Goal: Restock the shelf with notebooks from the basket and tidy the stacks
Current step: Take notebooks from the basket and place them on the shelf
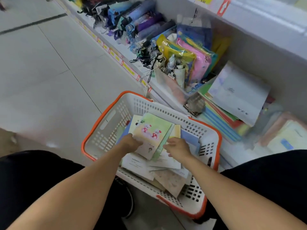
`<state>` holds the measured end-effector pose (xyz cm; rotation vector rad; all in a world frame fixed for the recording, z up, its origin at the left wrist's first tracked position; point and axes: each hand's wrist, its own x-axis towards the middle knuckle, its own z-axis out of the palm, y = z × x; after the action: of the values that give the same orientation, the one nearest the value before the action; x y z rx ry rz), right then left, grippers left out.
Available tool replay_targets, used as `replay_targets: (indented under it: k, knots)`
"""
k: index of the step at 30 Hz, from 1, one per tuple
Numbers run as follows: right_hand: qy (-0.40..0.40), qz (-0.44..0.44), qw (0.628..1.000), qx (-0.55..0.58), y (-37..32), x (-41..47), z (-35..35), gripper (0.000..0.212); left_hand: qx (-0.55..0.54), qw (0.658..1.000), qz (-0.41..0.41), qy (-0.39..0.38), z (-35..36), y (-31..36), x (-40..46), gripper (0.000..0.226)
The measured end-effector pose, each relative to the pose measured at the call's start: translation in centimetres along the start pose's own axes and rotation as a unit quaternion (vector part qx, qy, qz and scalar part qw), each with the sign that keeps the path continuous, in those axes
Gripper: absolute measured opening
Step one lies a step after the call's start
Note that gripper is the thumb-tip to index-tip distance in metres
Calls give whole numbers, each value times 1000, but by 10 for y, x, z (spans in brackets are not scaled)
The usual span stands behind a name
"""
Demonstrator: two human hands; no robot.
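Observation:
A white basket with an orange rim sits on the floor in front of me, filled with several loose notebooks. On top lies a green notebook with two pink bears. My left hand grips its near left edge. My right hand rests on the notebooks at its right side, fingers spread. A stack of notebooks and folders lies on the bottom shelf to the right, topped by a pale blue cover.
The low shelf runs diagonally past the basket, with price tags on its edge. It holds folded umbrellas and a clear bin of colourful plastic packets. Tiled floor lies to the left. My knees flank the basket.

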<state>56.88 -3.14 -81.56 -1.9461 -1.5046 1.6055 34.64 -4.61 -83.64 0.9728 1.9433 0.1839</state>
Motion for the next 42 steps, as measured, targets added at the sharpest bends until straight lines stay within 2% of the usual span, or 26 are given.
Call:
replay_targets:
  k: [3,7,12,14,16,18,20,24,28,31,34,36,38,39,41,42]
  knots:
    - [-44,-7,999,-11,-1,-2,5,52,-7,999,-21,22,4,2,2,63]
    - [-37,20,999,19,3,4,15,55,-4,999,-29,17,4,1,5,48]
    - [32,77,988,127,1,16,24,36,111,993,-12,26,5,6,-2,31]
    - [52,105,980,159,1,20,24,25,165,986,-4,29,5,8,-4,34]
    - [49,132,970,196,4,23,23,13,174,984,-1,31,8,8,-6,34]
    - [51,151,964,212,7,25,21,10,177,984,3,33,11,9,-7,34]
    - [54,148,969,188,9,26,16,5,188,982,9,28,14,9,-9,34]
    - [50,108,989,84,10,22,8,12,170,985,7,28,17,8,-10,31]
    - [34,80,996,28,3,16,-3,13,126,992,-1,26,20,8,-11,34]
    - [-57,72,985,145,-14,10,-9,4,67,997,-27,36,21,9,-9,45]
    - [-140,31,960,240,-29,6,-7,16,-107,991,-67,45,19,7,-8,55]
    - [-158,5,958,238,-35,7,-3,17,-301,948,-100,30,10,4,-9,54]
    - [-103,-4,974,200,-36,9,1,12,-402,910,-96,-10,-2,0,-10,45]
    - [-38,-6,988,148,-34,11,3,16,-419,904,-81,-18,-7,-2,-11,39]
    - [98,-14,994,-36,-23,17,3,28,-417,907,-42,36,-13,-2,-11,30]
    - [126,1,987,-100,-17,17,5,35,-410,908,-22,80,-16,-4,-10,26]
